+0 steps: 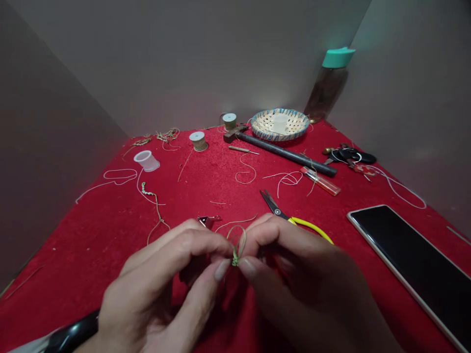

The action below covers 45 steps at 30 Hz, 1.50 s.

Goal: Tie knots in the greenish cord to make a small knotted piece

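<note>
A small knotted green cord (235, 260) with a loop standing up from it is between my two hands, low in the middle of the view. The thumb and forefinger of my left hand (165, 274) pinch its left side. On its right side, my right hand (294, 269) pinches the cord in the same way. Just beyond my left fingers lies a small metal clip (208, 220), partly hidden. Scissors (275, 208) with yellow handles lie behind my right hand, blades a little apart.
A phone (412, 260) lies at the right. Farther back are a hammer (287, 153), a lighter (320, 181), keys (349, 154), a woven basket (257, 128), thread spools (198, 141), a white plastic cup (147, 161) and a bottle (327, 88). Loose cords lie on the red cloth (91, 235).
</note>
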{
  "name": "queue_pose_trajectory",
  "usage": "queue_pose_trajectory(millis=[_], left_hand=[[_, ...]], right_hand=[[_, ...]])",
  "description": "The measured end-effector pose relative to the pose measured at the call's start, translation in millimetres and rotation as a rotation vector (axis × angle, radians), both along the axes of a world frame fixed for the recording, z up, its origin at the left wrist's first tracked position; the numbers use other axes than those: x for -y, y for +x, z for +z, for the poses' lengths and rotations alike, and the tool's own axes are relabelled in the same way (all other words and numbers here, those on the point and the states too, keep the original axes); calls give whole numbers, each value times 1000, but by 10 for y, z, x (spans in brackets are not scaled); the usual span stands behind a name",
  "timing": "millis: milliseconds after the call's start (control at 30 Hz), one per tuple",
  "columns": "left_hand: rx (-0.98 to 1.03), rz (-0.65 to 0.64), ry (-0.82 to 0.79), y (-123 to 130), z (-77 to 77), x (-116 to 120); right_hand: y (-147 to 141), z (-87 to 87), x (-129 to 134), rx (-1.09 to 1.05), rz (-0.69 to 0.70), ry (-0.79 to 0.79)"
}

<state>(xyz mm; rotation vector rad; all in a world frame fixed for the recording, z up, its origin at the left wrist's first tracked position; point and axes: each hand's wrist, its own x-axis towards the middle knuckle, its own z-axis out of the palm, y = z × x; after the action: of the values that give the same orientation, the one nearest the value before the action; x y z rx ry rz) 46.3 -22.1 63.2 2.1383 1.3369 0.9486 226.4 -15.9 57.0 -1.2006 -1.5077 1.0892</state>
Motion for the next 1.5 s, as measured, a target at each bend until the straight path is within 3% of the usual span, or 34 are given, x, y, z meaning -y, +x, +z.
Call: queue_pose_trajectory(millis=[267, 667, 833, 1033, 1200, 1300, 1500], left_hand=[[0, 58, 19, -21, -51, 1], [146, 81, -67, 52, -49, -103], [166, 33, -312, 21, -84, -66], [336, 58, -497, 41, -59, -89], [392, 0, -624, 27, -37, -120], [343, 0, -569, 17, -23, -135], [107, 0, -207, 10, -12, -109]], right_hand=[[-18, -31, 5, 50, -38, 140], [-55, -130, 12, 63, -24, 218], [-122, -171, 27, -30, -71, 318], [-174, -163, 90, -129, -155, 290], [-125, -185, 40, -80, -84, 245], [-86, -184, 15, -5, -43, 184], [-58, -165, 32, 43, -32, 134]])
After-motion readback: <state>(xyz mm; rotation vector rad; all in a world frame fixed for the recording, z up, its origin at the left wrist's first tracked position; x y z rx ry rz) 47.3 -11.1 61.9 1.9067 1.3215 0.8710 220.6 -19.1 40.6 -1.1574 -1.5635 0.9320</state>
